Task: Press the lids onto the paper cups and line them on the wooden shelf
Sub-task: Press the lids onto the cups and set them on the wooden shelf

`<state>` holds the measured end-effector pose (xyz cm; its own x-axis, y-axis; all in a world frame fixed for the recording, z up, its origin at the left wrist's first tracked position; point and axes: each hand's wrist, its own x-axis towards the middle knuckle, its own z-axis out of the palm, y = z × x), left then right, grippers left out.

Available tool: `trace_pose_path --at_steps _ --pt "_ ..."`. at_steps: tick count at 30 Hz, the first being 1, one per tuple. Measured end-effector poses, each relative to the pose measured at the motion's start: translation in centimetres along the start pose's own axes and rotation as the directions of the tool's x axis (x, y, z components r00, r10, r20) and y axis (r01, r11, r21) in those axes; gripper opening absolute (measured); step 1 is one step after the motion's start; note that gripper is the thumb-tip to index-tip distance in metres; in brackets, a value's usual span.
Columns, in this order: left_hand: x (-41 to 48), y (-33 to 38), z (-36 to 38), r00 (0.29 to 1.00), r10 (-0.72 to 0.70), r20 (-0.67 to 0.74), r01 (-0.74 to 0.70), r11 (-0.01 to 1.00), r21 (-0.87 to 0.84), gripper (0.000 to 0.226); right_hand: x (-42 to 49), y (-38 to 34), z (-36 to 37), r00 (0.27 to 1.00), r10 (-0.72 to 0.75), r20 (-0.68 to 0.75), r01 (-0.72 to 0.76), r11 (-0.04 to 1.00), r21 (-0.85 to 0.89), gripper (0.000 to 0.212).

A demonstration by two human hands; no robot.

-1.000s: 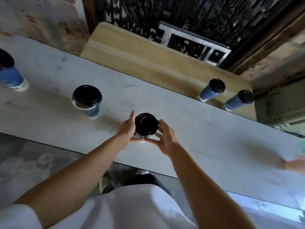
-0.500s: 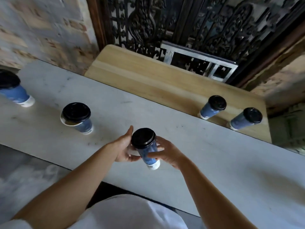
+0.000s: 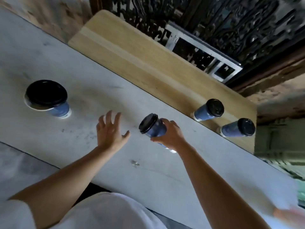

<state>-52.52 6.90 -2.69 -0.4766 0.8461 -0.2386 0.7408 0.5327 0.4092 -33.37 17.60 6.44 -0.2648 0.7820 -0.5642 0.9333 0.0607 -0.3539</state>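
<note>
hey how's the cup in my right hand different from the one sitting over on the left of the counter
The cup in your right hand is lifted off the counter and tilted, while the cup on the left stands upright on the white counter. Your right hand grips the first; nothing touches the second, and your left hand is open and empty. The held cup's lid looks seated; the left cup's lid sits off-centre, showing white rim. Both are blue with black lids.

Four blue paper cups: one (image 3: 156, 128) in hand, one (image 3: 52, 103) on the grey counter (image 3: 99, 100), two (image 3: 208, 110) (image 3: 238, 128) on the wooden shelf (image 3: 140, 60). Four black lids, two hands.
</note>
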Motion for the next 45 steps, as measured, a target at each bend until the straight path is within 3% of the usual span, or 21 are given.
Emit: trace_pose_path --at_steps 3,8,10,13,17,19,28,35,45 --pt "0.6 -1.2 2.5 0.993 -0.057 0.101 0.041 0.987 0.153 0.097 1.5 -1.3 -1.4 1.000 -0.023 0.013 0.025 0.995 -0.094 0.084" --pt "0.5 -1.4 5.7 0.998 -0.051 0.024 0.046 0.982 0.181 0.094 3.1 -3.3 -4.7 0.991 -0.115 0.065 0.132 0.872 -0.471 0.082" --pt "0.7 -1.1 6.0 0.997 -0.072 0.004 0.070 0.983 0.172 0.093 3.4 -4.7 -7.1 0.982 -0.169 0.081 0.178 0.712 -0.680 0.082" --pt "0.5 -1.2 6.0 0.997 -0.072 0.011 0.069 0.980 0.187 0.092 3.3 -7.4 -10.7 0.950 -0.302 0.085 0.201 0.380 -0.903 0.077" --pt "0.2 -1.4 6.0 1.000 -0.024 -0.011 0.025 0.994 0.109 0.094 3.0 -10.8 -13.4 0.915 -0.366 0.168 0.179 -0.005 -0.984 0.074" --pt "0.2 -1.3 6.1 1.000 0.001 -0.019 0.001 0.996 0.086 0.094 2.8 -12.4 -13.8 0.893 -0.404 0.197 0.164 -0.114 -0.980 0.069" --pt "0.2 -1.2 6.0 0.999 0.041 -0.035 -0.039 0.998 0.046 0.092 2.8 -14.5 -12.0 0.885 -0.434 0.167 0.067 -0.237 -0.969 0.069" --pt "0.2 -1.3 6.2 0.998 0.029 -0.057 -0.026 0.998 0.062 0.092 2.2 -14.6 -11.7 0.875 -0.446 0.189 0.137 -0.145 -0.980 0.068" --pt "0.3 -1.2 6.3 0.998 0.020 -0.067 -0.014 0.995 0.098 0.091 2.6 -13.7 -11.4 0.891 -0.406 0.203 0.144 -0.172 -0.975 0.067"
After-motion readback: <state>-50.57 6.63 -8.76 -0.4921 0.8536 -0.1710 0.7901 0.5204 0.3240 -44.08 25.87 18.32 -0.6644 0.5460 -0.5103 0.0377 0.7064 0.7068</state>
